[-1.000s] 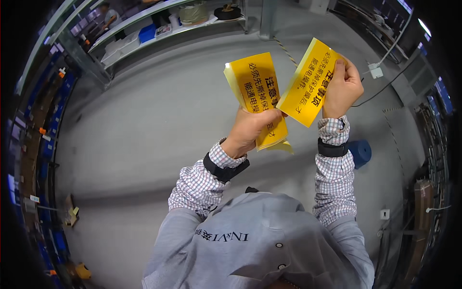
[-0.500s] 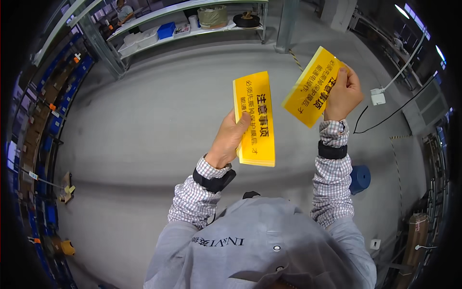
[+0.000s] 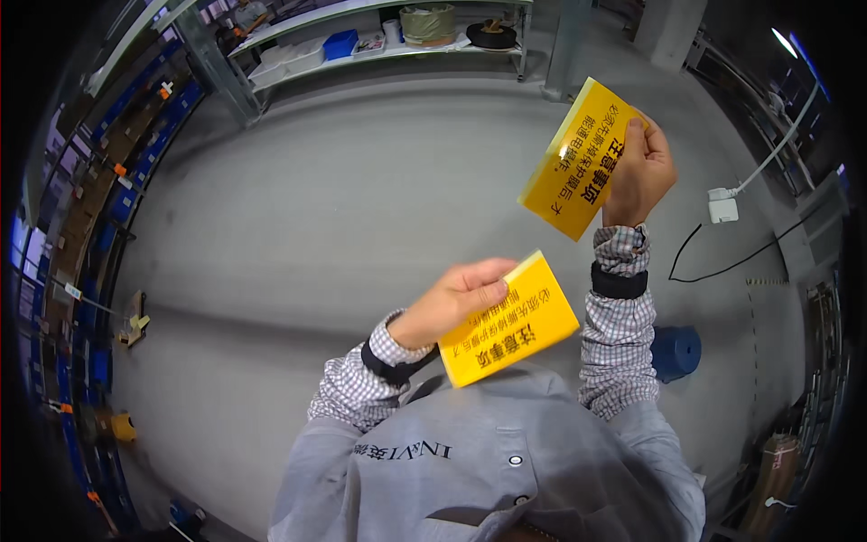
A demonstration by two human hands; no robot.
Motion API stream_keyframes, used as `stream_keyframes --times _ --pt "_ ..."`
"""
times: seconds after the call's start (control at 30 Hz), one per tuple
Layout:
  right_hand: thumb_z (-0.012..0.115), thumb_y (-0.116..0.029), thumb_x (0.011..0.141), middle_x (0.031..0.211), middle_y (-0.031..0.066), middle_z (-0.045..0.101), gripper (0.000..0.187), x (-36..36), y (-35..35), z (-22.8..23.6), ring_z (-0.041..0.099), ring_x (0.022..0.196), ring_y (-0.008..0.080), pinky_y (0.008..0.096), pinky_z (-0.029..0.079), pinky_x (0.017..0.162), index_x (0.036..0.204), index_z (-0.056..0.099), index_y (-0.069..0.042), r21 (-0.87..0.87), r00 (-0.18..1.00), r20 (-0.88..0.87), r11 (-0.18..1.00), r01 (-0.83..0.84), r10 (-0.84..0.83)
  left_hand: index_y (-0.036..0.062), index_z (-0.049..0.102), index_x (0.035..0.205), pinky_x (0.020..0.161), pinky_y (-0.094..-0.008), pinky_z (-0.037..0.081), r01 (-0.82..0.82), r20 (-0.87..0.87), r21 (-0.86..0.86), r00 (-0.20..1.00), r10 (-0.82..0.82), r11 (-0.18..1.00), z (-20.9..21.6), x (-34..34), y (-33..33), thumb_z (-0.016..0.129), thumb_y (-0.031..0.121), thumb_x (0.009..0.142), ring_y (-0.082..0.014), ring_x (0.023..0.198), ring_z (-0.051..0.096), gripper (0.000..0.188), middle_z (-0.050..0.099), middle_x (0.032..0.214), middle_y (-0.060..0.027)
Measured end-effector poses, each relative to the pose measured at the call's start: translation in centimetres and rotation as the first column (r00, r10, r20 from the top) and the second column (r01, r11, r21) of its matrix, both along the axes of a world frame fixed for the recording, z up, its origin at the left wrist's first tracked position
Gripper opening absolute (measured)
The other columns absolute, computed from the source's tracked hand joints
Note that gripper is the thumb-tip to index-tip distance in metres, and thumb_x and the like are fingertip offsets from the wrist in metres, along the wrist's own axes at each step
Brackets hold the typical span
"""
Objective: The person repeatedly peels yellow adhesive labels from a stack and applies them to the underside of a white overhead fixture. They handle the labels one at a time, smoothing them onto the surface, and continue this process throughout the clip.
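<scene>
In my right hand (image 3: 643, 172), raised at the right, is a single yellow label sheet (image 3: 578, 161) with black print and a glossy surface. The thumb and fingers pinch it by its right edge, and it tilts. Lower and nearer my chest, my left hand (image 3: 456, 303) grips a stack of yellow labels (image 3: 515, 330) of the same kind. My left thumb lies on top of the stack near its upper left edge, while the other fingers are partly hidden behind it. The sheet and the stack are apart.
A white shelf bench (image 3: 379, 50) with a blue bin (image 3: 340, 43) stands at the far side. Racks with blue bins (image 3: 126, 194) line the left. At the right a white socket block (image 3: 722, 206) hangs from a cable, above a blue stool (image 3: 675, 352).
My left hand has brought the stack down and closer to my chest, turning it to a slant. My right hand still holds the sheet up, moved only slightly. The head view has shifted a little.
</scene>
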State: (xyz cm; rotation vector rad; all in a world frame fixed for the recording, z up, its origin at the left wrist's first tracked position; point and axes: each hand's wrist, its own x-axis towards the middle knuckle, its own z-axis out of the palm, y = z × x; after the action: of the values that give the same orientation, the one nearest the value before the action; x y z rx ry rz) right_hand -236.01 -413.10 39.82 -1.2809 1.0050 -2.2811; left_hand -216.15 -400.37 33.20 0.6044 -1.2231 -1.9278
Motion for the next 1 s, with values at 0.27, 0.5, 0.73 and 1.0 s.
stream_keyframes --times 0.27,0.5,0.73,1.0 --pt "0.053 -0.010 0.089 0.086 0.0118 0.066 0.023 1.6 2.2 1.8 0.061 0.071 0.0098 0.0193 0.048 0.062 0.099 0.060 0.009 0.002 0.990 0.025 0.991 -0.137 0.137 -0.0008 0.051 0.107 0.036 -0.0181 0.026 -0.359 0.038 -0.030 0.932 0.360 0.933 4.2 -0.4 2.2 0.044 0.031 0.095 -0.0025 0.037 0.032 0.034 0.041 0.049 0.0054" --pt "0.054 -0.011 0.089 0.084 0.0090 0.065 0.021 2.1 3.0 2.6 0.058 0.069 0.0071 0.0186 0.045 0.060 0.100 0.061 0.007 -0.017 0.985 -0.095 0.989 -0.144 0.141 0.0004 0.055 0.102 0.042 -0.0175 0.031 -0.401 0.169 -0.296 0.871 0.460 0.867 3.1 -0.9 -0.4 0.056 0.015 0.089 0.0015 0.043 0.044 0.020 0.051 0.050 0.0065" --pt "0.055 -0.010 0.089 0.080 0.0078 0.065 0.020 2.7 3.5 2.5 0.058 0.067 0.0071 0.0183 0.045 0.058 0.098 0.062 0.006 -0.067 0.991 -0.105 0.994 -0.091 0.083 0.0005 0.061 0.092 0.042 -0.0160 0.033 -0.403 0.140 -0.301 0.878 0.458 0.864 4.0 -0.8 0.3 0.057 0.009 0.088 0.0022 0.047 0.046 0.010 0.054 0.055 0.0065" --pt "0.060 -0.005 0.082 0.075 0.0072 0.063 0.015 2.0 1.3 0.5 0.057 0.061 0.0119 0.0207 0.045 0.054 0.094 0.064 0.004 -0.215 0.846 -0.383 0.926 0.310 -0.372 -0.0012 0.061 0.089 0.041 -0.0177 0.026 -0.477 0.133 -0.359 0.825 0.550 0.802 5.1 -1.5 0.7 0.056 0.009 0.087 0.0030 0.044 0.036 0.011 0.045 0.050 0.0092"
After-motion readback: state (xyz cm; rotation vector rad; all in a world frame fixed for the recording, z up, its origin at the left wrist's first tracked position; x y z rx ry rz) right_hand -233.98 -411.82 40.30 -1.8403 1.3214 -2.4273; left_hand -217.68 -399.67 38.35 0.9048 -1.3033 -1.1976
